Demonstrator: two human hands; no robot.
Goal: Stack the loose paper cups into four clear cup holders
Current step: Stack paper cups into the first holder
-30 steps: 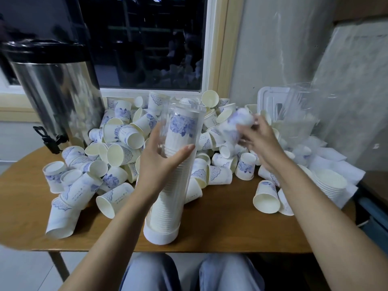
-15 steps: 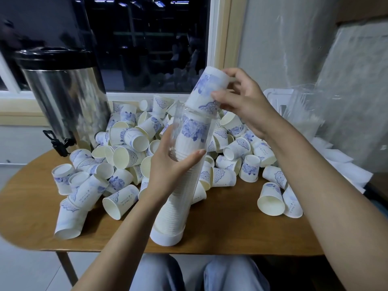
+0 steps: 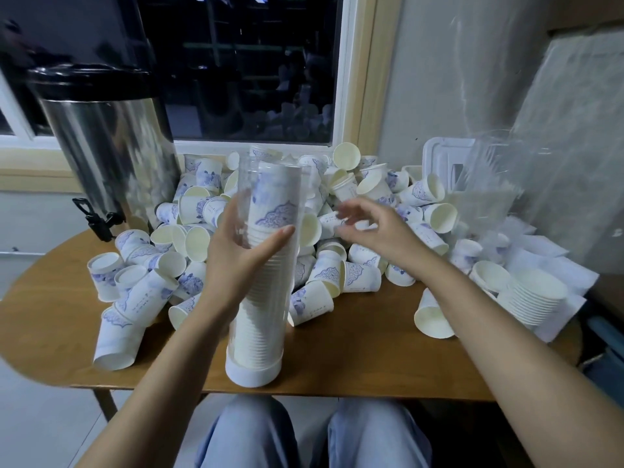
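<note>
A tall clear cup holder (image 3: 266,298) with a white base stands near the table's front edge, filled almost to its rim with stacked white-and-blue paper cups. My left hand (image 3: 236,251) grips the tube at mid height, thumb across its front. My right hand (image 3: 374,228) hovers empty to the right of the tube, fingers spread and blurred, just above the heap of loose paper cups (image 3: 337,211). More loose cups (image 3: 135,282) lie to the left of the tube.
A steel drinks urn (image 3: 108,157) with a black tap stands back left. Clear holders and white lids (image 3: 472,177) sit back right against the wall. A bare stack of cups (image 3: 533,298) rests on white paper at the right. The wooden table (image 3: 354,359) edge is just behind my knees.
My right hand dropped the cup it held over the tube's mouth into the holder, then moved down and right, empty, toward the heap. My left hand kept its grip.
</note>
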